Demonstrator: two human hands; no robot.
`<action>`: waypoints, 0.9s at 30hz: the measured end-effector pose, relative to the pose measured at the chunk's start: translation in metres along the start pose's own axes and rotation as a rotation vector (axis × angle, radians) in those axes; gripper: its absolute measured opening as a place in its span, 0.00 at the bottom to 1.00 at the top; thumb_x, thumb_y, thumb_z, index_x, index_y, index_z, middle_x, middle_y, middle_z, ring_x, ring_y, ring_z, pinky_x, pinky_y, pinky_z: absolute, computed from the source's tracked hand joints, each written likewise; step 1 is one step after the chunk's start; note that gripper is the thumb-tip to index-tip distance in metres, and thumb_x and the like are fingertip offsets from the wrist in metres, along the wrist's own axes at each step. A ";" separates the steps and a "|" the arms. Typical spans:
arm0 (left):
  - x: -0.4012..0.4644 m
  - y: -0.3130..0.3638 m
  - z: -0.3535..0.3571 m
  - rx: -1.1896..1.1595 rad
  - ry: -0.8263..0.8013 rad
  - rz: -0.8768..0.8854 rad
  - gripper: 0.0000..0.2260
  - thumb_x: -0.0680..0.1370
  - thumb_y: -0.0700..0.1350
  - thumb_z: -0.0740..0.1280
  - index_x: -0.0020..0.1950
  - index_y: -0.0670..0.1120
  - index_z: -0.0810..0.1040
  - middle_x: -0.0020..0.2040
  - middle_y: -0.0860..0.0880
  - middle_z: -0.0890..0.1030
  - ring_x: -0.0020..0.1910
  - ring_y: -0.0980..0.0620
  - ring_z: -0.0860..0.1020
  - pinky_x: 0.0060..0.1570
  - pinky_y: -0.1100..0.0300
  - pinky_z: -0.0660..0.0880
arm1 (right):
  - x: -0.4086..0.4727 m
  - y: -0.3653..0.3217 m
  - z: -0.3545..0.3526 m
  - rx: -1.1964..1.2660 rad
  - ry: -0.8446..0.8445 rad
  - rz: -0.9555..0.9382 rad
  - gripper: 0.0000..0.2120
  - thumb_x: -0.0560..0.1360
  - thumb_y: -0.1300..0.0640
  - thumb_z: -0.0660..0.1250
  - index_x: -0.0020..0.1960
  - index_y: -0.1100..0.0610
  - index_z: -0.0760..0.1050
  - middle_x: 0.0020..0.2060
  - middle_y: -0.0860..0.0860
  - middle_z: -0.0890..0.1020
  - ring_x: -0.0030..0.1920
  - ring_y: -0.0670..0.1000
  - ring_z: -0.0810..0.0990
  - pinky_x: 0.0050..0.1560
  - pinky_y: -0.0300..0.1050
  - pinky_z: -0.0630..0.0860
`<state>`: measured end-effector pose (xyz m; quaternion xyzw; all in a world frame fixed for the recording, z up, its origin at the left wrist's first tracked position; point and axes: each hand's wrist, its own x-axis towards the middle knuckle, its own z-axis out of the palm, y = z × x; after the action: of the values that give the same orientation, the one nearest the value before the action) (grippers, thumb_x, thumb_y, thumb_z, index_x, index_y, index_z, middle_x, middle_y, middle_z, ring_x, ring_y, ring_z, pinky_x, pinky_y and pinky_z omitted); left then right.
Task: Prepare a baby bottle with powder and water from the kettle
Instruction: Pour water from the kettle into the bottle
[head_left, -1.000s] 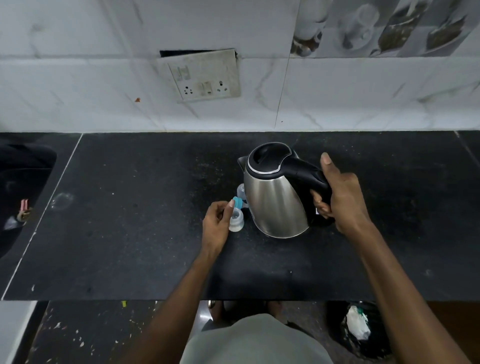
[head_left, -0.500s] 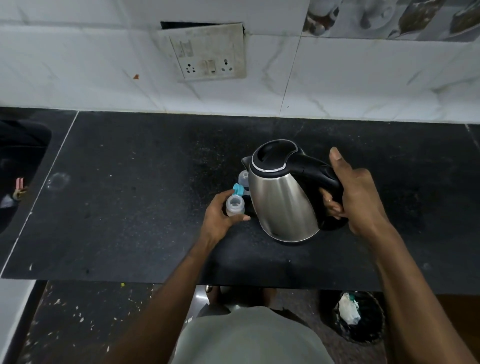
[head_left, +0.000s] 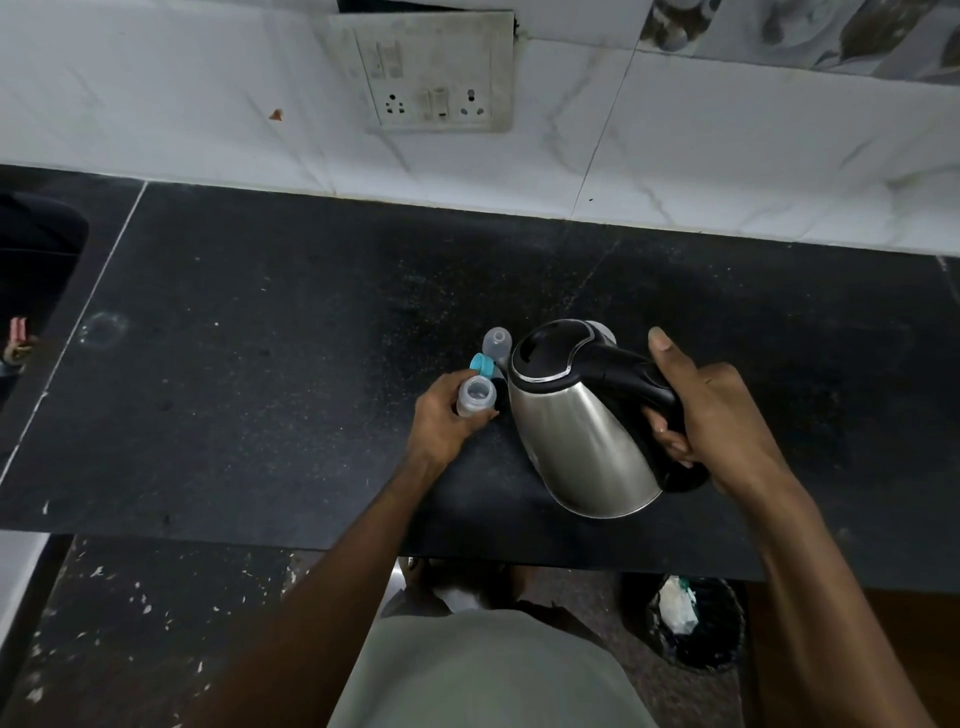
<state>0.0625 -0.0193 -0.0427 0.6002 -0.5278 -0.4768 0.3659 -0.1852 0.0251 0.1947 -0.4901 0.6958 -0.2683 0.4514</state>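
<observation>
Fingers of the right hand (head_left: 727, 415) wrap the black handle of the steel kettle (head_left: 582, 431), tipped spout-first toward the open baby bottle (head_left: 475, 395). Left hand (head_left: 447, 415) curls round that bottle on the dark counter (head_left: 260, 389) (teal ring (head_left: 483, 364) and clear cap (head_left: 497, 343) just behind).

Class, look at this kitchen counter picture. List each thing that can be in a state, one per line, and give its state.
baby bottle: uncapped, upright, held by left hand
kettle: lid closed, tilted, gripped by right hand
teal ring: off the bottle
clear cap: off, on counter
</observation>
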 end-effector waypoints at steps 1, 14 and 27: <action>0.000 0.000 -0.001 -0.010 -0.003 0.002 0.23 0.71 0.44 0.83 0.65 0.51 0.82 0.60 0.53 0.85 0.59 0.55 0.84 0.61 0.52 0.82 | 0.001 0.000 0.002 -0.006 -0.008 0.010 0.42 0.80 0.30 0.57 0.30 0.69 0.69 0.21 0.58 0.68 0.22 0.52 0.66 0.26 0.42 0.64; -0.005 0.003 -0.003 -0.129 -0.014 0.012 0.24 0.70 0.47 0.82 0.61 0.67 0.82 0.60 0.54 0.84 0.60 0.52 0.84 0.64 0.46 0.81 | 0.015 -0.005 0.018 -0.111 -0.055 0.085 0.39 0.78 0.28 0.58 0.30 0.63 0.69 0.20 0.54 0.67 0.22 0.52 0.65 0.34 0.50 0.66; -0.003 -0.004 -0.002 -0.121 -0.032 0.015 0.24 0.72 0.43 0.82 0.66 0.54 0.83 0.62 0.52 0.84 0.62 0.53 0.83 0.66 0.48 0.80 | 0.022 -0.011 0.017 -0.208 -0.111 0.074 0.42 0.77 0.24 0.56 0.30 0.64 0.71 0.21 0.55 0.69 0.23 0.53 0.67 0.32 0.47 0.69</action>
<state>0.0660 -0.0162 -0.0453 0.5653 -0.5083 -0.5147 0.3963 -0.1679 0.0022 0.1880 -0.5226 0.7113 -0.1501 0.4455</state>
